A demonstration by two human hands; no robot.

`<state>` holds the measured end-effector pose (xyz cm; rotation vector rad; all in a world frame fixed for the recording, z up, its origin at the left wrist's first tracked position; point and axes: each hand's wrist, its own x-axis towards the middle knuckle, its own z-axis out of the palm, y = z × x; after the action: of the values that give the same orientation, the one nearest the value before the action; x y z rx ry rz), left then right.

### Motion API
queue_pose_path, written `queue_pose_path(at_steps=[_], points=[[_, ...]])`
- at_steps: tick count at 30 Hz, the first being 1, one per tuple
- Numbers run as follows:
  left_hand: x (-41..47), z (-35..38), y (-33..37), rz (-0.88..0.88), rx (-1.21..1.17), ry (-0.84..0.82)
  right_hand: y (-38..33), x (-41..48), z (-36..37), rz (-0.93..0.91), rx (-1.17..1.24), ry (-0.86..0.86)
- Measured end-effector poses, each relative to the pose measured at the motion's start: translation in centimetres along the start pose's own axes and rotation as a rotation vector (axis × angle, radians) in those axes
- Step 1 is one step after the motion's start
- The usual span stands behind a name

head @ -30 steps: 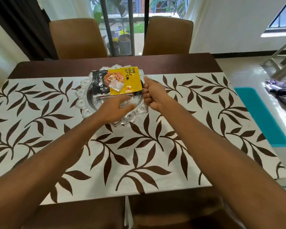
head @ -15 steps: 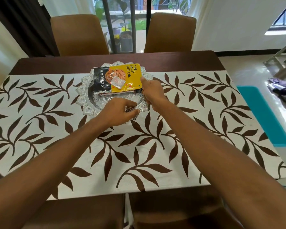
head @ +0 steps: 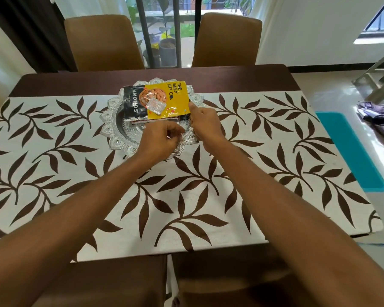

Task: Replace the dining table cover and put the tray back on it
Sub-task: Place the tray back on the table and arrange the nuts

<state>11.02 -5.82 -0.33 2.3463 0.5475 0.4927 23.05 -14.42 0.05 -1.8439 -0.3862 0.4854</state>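
A white table cover (head: 186,202) with brown leaf prints lies spread over the dark wooden dining table (head: 231,77). An ornate silver tray (head: 111,127) rests on the cover near its far edge, just left of centre. In the tray lies a yellow and black almond packet (head: 166,96) with a small clear sachet (head: 156,106) on top. My left hand (head: 162,142) is curled over the tray's near rim. My right hand (head: 205,124) grips the tray's right rim beside the packet's corner, thumb up.
Two brown chairs (head: 102,41) (head: 226,38) stand at the far side, two more (head: 98,282) (head: 231,282) are tucked in at my side. To the right on the floor are a teal mat (head: 350,151), a dark cloth heap (head: 379,120) and a metal ladder (head: 381,72).
My left hand has drawn back from the tray's inside to its near rim and curled. My right hand stays at the right rim. The tray has hardly shifted.
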Motion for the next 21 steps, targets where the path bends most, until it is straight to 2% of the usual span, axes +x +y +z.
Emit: queue_pose_path(at_steps=[3,8,11,16,21], points=[[-1.2,0.2,0.3,0.104,0.001,0.026,0.7,-2.5,-0.3,0.101,0.195,-0.024],[-3.9,1.0,2.1,0.141,-0.102,0.142,3.0,-6.4,-0.3,0.477,0.684,-0.059],[-6.0,1.9,3.2,0.134,-0.135,0.111,4.8,-8.1,0.0,0.695,0.888,-0.163],[-8.9,3.7,3.3,0.175,0.023,0.015,7.0,-10.0,-0.1,0.792,1.014,-0.226],[-10.0,4.3,2.8,0.09,-0.03,0.031,8.9,-10.5,-0.5,0.768,1.007,-0.229]])
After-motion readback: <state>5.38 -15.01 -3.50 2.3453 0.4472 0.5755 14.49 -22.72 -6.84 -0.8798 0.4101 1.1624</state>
